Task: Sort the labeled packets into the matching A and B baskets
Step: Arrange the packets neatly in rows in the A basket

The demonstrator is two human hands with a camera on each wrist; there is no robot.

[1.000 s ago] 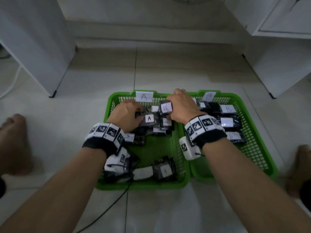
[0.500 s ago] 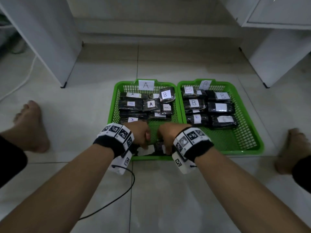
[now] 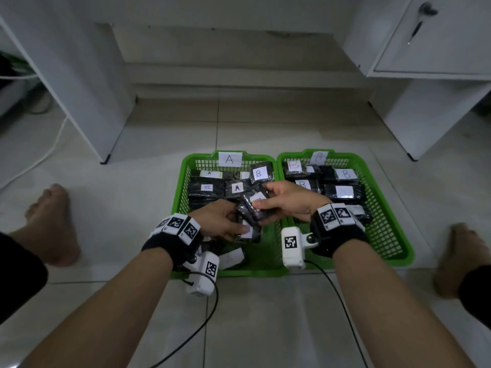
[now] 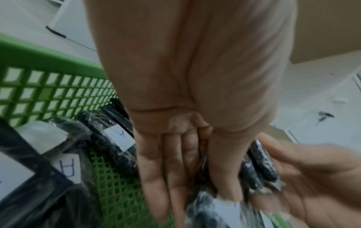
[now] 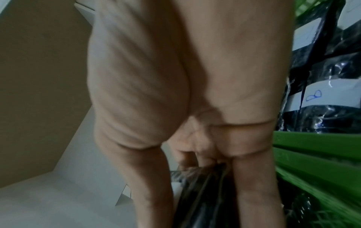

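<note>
Two green baskets stand side by side on the floor, basket A (image 3: 180, 192) on the left and basket B (image 3: 398, 235) on the right, each with a paper letter tag on its far rim. Both hold several black packets with white labels. One packet marked B (image 3: 261, 172) lies in the far right corner of basket A. Over the near half of basket A, my left hand (image 3: 243, 229) pinches a black packet (image 3: 249, 232) between thumb and fingers. My right hand (image 3: 261, 205) grips a black packet (image 3: 251, 207) just above it. The hands almost touch. The labels of both held packets are unreadable.
White cabinet panels stand at the far left (image 3: 79, 102) and far right (image 3: 425, 115). The person's bare feet rest on the tiles to the left (image 3: 50, 221) and right (image 3: 457, 258) of the baskets. Black camera cables (image 3: 210, 312) trail across the floor near me.
Both hands came back from the far pile in basket A to its near edge. They have since risen over its near half, each holding a packet.
</note>
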